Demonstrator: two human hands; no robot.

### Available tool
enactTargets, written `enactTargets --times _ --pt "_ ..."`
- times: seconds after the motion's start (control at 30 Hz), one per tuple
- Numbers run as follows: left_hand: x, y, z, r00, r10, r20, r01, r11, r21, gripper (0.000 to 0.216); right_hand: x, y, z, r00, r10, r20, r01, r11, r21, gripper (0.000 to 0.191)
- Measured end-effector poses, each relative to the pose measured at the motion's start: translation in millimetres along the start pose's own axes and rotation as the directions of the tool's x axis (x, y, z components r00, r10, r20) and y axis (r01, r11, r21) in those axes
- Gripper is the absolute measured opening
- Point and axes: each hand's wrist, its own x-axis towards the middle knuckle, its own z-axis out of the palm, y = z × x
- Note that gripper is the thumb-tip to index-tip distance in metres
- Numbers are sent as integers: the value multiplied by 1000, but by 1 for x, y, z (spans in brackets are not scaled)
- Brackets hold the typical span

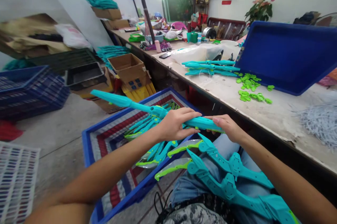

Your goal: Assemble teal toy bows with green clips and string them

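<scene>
Turq. pc (pixel 158 111) in L+R fingers (pixel 189 115)

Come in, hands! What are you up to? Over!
Left hand and right hand: both gripping long turquoise piece. Two more turquoise pieces across lap, maybe in the way. Blue-rimmed bin alongside.

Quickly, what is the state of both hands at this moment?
Left hand: closed around the long turquoise piece.
Right hand: holding the same piece near its end, thumb on top.
</scene>
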Motion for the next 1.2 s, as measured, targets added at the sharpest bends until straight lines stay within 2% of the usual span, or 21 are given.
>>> enactTargets --times 0.1,0.2,0.37,0.5,0.6,0.73,0.9,1.03,1.1,1.2 --pt "1 2 7 998 -49 -46 48 999 -18 40 2 2 0 999 34 -29 -32 997 65 67" --pt "4 1 11 996 -79 -28 79 997 -2 42 2 5 -1 999 13 -52 -9 998 61 66" --pt "3 -3 16 1000 7 25 -8 998 63 45 -3 8 -2 999 16 -32 -16 1000 12 71" --pt "2 -4 16 999 37 11 -38 997 69 45 -7 10 -2 998 26 54 -28 999 44 85" --pt "4 -2 12 999 -14 -53 15 1000 19 46 -9 10 1 997 -46 57 40 994 104 91" --pt "9 3 8 991 -111 -75 103 990 -100 45 -10 10 6 996 -81 -21 83 992 93 86" --pt "15 9 5 976 -213 36 215 946 -242 43 -11 9 6 996 -70 -48 74 994 80 87" --pt "18 11 4 956 -261 131 290 903 -317 51 -15 4 -1 999 -43 -33 44 999 16 89" --pt "18 13 6 937 -253 243 329 871 -364 57 -21 3 -7 1000 15 8 -15 1000 -9 90" --pt "16 16 17 878 -187 441 387 819 -423 66 -31 4 -14 997 60 48 -58 997 -49 91"
